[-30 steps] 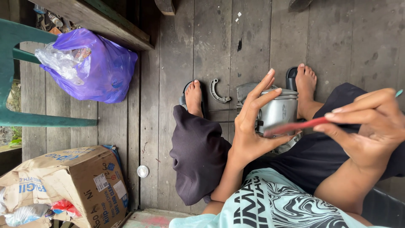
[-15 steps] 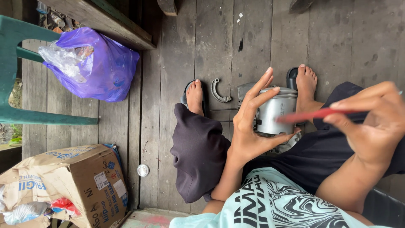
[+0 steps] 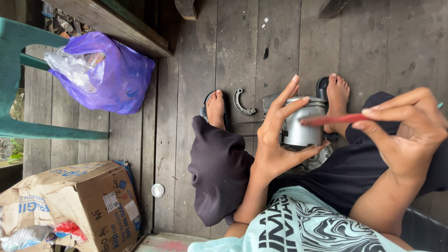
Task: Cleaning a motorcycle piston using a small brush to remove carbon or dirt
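Observation:
My left hand (image 3: 275, 140) grips a grey metal piston (image 3: 302, 122), thumb below it and fingers spread over its top rim. In my right hand (image 3: 406, 133) is a thin red tool (image 3: 333, 120), held by the fingertips, with its tip lying against the piston's side. Both hands hover above my lap. I sit with dark trousers, my bare feet (image 3: 215, 107) resting on sandals on the wooden plank floor (image 3: 196, 70).
A curved metal brake shoe (image 3: 241, 103) lies on the planks between my feet. A purple plastic bag (image 3: 109, 74) sits at the left by a green plastic chair (image 3: 28, 84). A torn cardboard box (image 3: 74, 205) stands at the lower left, a small round cap (image 3: 157, 190) beside it.
My right hand has carried the red tool slightly up and across the piston's side. The left hand keeps the same hold on the piston.

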